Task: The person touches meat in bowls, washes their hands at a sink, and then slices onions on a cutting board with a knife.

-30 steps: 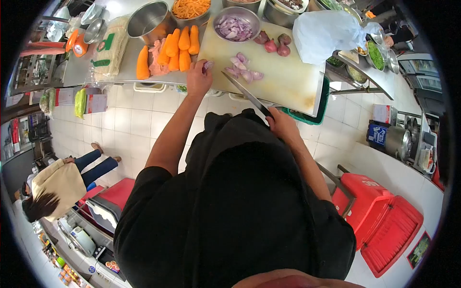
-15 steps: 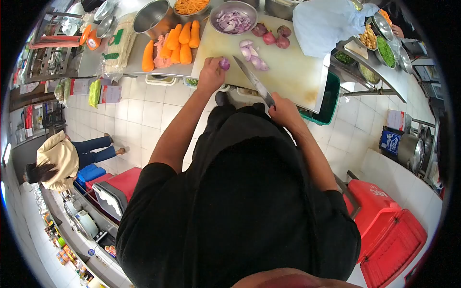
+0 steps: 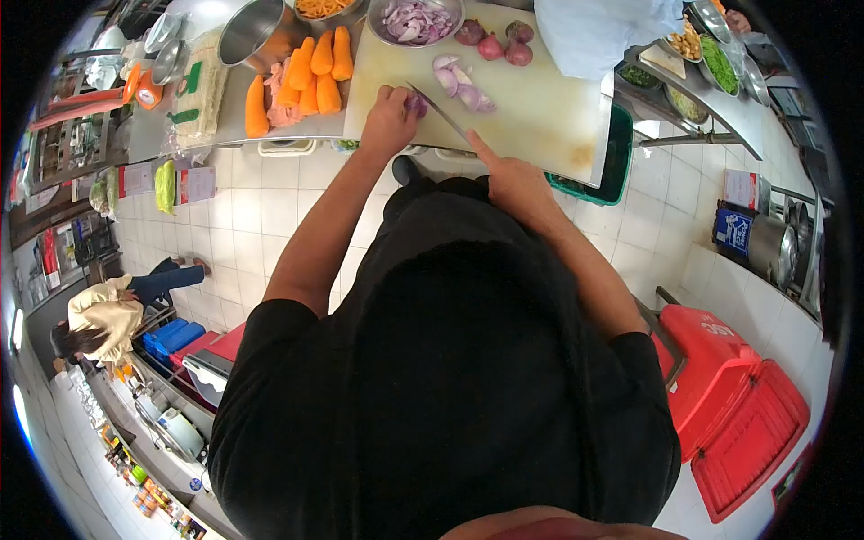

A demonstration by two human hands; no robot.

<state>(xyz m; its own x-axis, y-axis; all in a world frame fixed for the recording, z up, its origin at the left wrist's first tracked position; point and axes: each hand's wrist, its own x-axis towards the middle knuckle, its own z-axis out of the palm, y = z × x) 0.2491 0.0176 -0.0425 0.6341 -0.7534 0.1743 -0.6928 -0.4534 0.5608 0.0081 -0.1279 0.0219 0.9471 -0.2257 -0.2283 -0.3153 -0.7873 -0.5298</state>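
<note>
My left hand is closed round a purple onion at the left side of the pale cutting board. In my right hand is a kitchen knife, gripped by its handle with the index finger stretched along the blade's back. The blade's tip lies right beside the held onion. Peeled onion pieces rest on the board beyond the knife. Several whole unpeeled onions sit farther back, next to a metal bowl of cut onion.
Peeled carrots lie left of the board, near a steel pot and a bag of noodles. A pale blue plastic bag covers the back right corner. A green bin stands below the right edge. Another person is at far left.
The knife has come left and turned, its blade now against the onion. My right index finger has stretched out along the blade. The view has shifted slightly.
</note>
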